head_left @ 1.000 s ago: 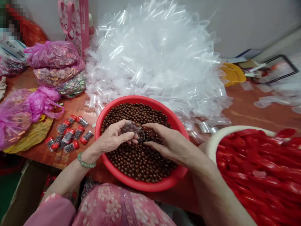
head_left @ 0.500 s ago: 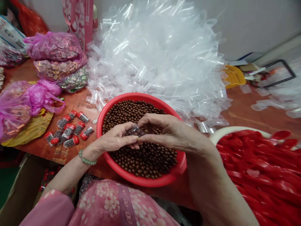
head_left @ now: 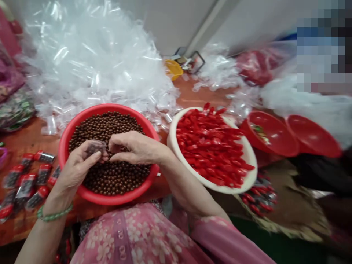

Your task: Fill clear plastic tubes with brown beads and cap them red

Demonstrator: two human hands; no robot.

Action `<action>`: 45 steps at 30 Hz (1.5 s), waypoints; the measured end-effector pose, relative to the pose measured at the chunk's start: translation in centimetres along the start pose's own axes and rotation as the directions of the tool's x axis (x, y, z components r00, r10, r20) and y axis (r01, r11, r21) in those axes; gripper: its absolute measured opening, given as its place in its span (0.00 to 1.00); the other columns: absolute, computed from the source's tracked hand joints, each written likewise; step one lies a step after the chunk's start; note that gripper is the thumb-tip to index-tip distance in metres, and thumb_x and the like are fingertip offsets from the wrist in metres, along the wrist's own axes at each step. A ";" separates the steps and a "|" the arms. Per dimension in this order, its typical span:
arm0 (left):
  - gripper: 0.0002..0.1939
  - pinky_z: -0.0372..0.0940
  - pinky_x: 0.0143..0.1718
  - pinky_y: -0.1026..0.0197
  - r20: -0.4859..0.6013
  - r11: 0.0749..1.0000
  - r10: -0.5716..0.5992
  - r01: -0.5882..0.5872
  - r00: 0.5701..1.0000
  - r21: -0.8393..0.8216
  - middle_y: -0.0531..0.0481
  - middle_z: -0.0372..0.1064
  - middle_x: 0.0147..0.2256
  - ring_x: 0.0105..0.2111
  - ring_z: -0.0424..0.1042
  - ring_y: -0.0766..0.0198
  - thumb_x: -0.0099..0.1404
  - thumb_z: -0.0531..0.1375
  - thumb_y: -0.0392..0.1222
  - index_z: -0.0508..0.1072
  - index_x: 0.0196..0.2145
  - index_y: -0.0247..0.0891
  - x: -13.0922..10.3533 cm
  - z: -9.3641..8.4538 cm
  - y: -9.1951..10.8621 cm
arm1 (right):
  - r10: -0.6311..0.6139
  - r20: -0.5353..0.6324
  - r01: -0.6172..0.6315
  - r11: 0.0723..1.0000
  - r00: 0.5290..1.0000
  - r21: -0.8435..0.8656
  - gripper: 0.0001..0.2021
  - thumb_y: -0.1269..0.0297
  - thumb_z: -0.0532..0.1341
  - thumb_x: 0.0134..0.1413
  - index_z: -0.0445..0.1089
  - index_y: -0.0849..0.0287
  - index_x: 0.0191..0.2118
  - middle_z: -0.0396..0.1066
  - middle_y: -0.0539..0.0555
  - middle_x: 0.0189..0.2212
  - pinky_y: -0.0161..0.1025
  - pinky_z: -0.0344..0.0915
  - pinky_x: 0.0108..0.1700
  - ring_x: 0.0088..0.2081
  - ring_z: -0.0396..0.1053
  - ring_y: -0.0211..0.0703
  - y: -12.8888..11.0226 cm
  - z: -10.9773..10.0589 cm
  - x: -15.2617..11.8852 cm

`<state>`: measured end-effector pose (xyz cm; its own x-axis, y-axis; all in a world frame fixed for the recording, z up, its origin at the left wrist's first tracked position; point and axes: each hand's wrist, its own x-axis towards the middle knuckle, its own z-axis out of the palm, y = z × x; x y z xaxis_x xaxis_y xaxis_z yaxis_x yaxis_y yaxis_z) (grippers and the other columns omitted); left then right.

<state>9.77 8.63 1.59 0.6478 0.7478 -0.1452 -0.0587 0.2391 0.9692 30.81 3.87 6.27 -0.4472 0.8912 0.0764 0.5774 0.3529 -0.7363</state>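
My left hand, with a green bead bracelet at the wrist, holds a clear plastic container with dark balls inside, over a red basin of brown chocolate-like balls. Just right of the container is my right hand, its thumb and fingers curved toward each other with a gap between them and nothing visible in it. To the right stands a white basin heaped with red plastic spoon-like pieces. Several filled containers with red caps lie on the table at the left.
A large heap of clear plastic containers rises behind the red basin. Beyond it is a yellow basket. Two red bowls sit at the right. A person, pixelated, shows at the top right.
The view has swung right, bringing the whole white basin and the red bowls into sight. My right hand has come away from the container, which stays in my left hand.
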 end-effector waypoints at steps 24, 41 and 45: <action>0.10 0.69 0.38 0.62 0.014 0.998 -0.063 0.062 0.998 0.021 0.51 0.75 0.31 0.31 0.74 0.66 0.59 0.67 0.42 0.71 0.36 0.36 -1.2 5.6 -0.1 | 0.588 -0.572 -0.804 0.541 0.572 -0.247 0.09 0.70 0.52 0.55 0.70 0.60 0.35 0.74 0.58 0.33 0.43 0.65 0.39 0.32 0.69 0.45 9.0 -2.4 -18.8; 0.13 0.65 0.26 0.70 -0.139 0.968 -0.146 0.113 0.979 -0.224 0.53 0.71 0.28 0.29 0.74 0.68 0.54 0.68 0.41 0.71 0.35 0.35 -1.0 8.6 -1.7 | 0.421 -0.805 -0.124 0.904 0.418 0.409 0.05 0.68 0.63 0.53 0.73 0.55 0.37 0.77 0.52 0.34 0.40 0.76 0.35 0.31 0.76 0.40 0.8 6.2 -7.0; 0.12 0.68 0.32 0.67 -0.230 0.960 -0.117 0.051 0.966 -0.276 0.53 0.73 0.28 0.29 0.74 0.68 0.53 0.68 0.39 0.71 0.34 0.35 -1.5 7.6 -2.2 | 0.348 -0.802 -0.146 0.937 0.485 0.318 0.06 0.68 0.62 0.54 0.74 0.55 0.38 0.77 0.53 0.34 0.43 0.76 0.40 0.35 0.77 0.43 1.0 7.2 -6.2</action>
<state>14.71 2.30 1.16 0.4580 0.8368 -0.2999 -0.2328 0.4385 0.8681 29.24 -3.35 0.28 0.5325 0.7836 0.3201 0.3888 0.1094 -0.9148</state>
